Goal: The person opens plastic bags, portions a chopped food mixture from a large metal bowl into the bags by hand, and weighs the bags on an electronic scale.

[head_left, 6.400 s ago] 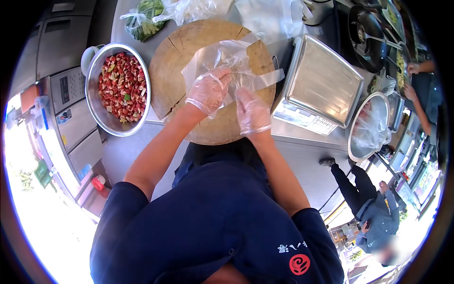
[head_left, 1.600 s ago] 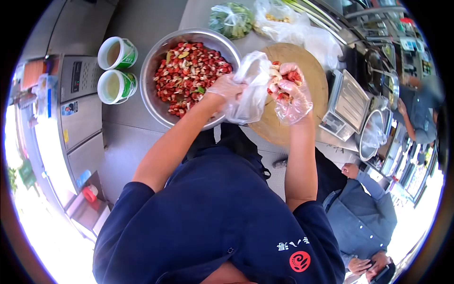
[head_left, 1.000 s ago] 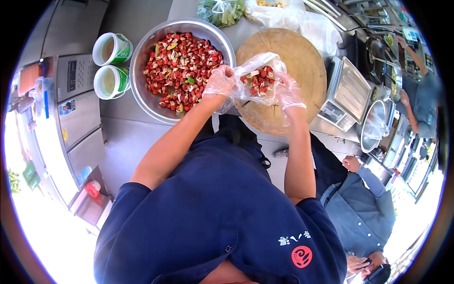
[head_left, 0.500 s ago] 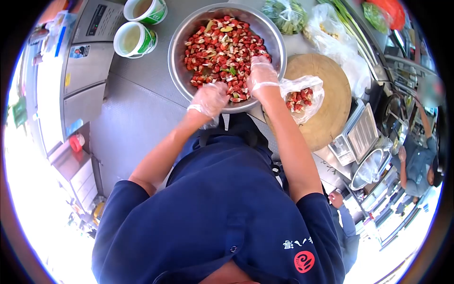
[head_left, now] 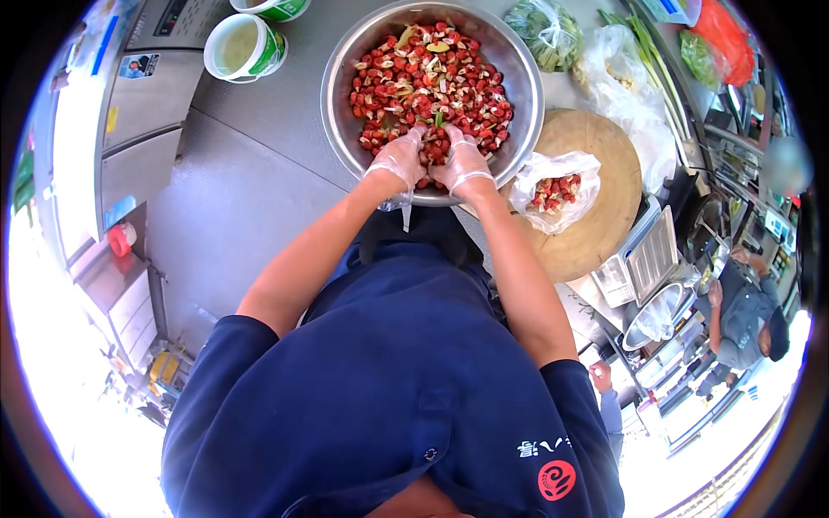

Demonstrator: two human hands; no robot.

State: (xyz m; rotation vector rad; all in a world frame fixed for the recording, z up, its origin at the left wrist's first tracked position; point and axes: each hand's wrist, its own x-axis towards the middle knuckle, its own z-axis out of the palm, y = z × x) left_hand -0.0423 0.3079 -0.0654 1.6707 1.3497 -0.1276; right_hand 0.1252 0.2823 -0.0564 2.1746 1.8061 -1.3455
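Observation:
A wide steel bowl (head_left: pixel 335 112) holds a heap of red-and-white chunks (head_left: pixel 423 82) that look like crayfish tails, with green and yellowish slices among them. At the bowl's near side, my left hand (head_left: pixel 399 160) wears a clear plastic glove and curls its fingers into the chunks. My right hand (head_left: pixel 464 162), gloved the same way, faces it from the right. Between the two cupped hands a clump of chunks is gathered. Fingertips are partly buried.
Right of the bowl, a plastic bag (head_left: pixel 583 194) with more red chunks sits on a round wooden board (head_left: pixel 596 250). Bagged greens (head_left: pixel 548 34) and scallions (head_left: pixel 661 82) lie behind. A white tub (head_left: pixel 246 47) stands left. A co-worker (head_left: pixel 747 302) is at far right.
Both hands have come together at the bowl's near side, the left moving right and up, the right moving down from the chunks' right edge. Chunks are now gathered between them.

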